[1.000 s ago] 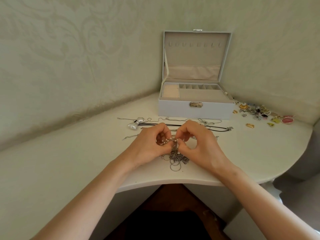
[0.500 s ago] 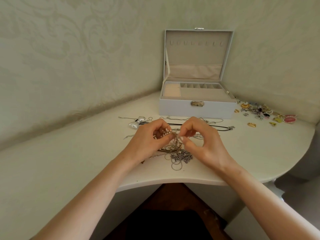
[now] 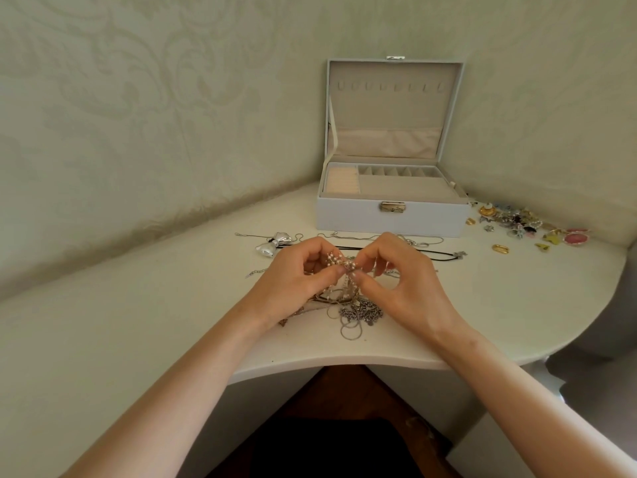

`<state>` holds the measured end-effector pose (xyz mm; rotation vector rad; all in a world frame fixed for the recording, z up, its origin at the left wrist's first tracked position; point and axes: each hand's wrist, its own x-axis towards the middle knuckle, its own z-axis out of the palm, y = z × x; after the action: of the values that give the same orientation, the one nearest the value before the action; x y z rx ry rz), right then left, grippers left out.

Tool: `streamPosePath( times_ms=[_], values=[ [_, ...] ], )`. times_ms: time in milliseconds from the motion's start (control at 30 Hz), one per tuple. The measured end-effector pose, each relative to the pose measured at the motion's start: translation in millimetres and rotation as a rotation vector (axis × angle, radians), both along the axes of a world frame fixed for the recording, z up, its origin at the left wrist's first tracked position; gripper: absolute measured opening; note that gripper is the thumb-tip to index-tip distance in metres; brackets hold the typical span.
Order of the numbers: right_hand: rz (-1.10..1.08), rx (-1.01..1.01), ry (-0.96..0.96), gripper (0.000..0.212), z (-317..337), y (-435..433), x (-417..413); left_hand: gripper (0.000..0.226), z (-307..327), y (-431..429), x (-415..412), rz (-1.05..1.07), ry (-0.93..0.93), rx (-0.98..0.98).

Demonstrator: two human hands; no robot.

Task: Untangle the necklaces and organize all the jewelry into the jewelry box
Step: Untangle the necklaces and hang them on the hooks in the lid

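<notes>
Pearls (image 3: 332,261) on a thin strand sit pinched between left hand (image 3: 293,277) and right hand (image 3: 403,284) above a silver tangle (image 3: 358,310) near the white table's (image 3: 138,322) curved front edge, the box (image 3: 393,215) open behind in the papered corner.

Loose chains (image 3: 379,241) lie across the tabletop (image 3: 172,305) before the jewelry box (image 3: 393,215).

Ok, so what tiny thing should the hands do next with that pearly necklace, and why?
Probably tease the pearly strand gently out of the tangle of silver chains. The left hand and right hand both pinch it close together, and chains hang from that spot down to the table. The jewelry box stands open, ready once it's free.
</notes>
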<state>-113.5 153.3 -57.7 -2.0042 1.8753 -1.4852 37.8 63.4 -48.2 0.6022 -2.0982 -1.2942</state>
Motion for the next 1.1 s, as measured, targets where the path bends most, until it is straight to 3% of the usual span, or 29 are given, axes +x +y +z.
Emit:
streamPosePath(
  times_ms=[467, 833, 900, 1033, 1100],
  values=[
    [-0.040, 0.093, -0.203, 0.014, 3.1, 4.1, 3.4, 0.015, -1.1, -3.2, 0.7, 0.088, -0.022, -0.156],
    [-0.008, 0.050, -0.139, 0.009, 0.2, 3.8, -0.6, 0.011, -0.5, -2.8, 2.2, 0.065, -0.004, -0.162],
    [0.017, 0.021, -0.087, 0.015, 0.1, 4.1, 0.1, 0.020, -0.2, -1.8, 2.4, 0.056, 0.009, -0.147],
    [0.033, -0.006, 0.052, 0.014, -1.9, 1.0, 0.4, 0.011, 0.9, -1.1, 0.9, 0.037, 0.017, -0.082],
    [0.028, -0.017, 0.066, 0.013, -3.0, -0.2, -0.3, 0.018, 0.8, -0.8, 0.9, 0.024, 0.029, -0.056]
  ],
)
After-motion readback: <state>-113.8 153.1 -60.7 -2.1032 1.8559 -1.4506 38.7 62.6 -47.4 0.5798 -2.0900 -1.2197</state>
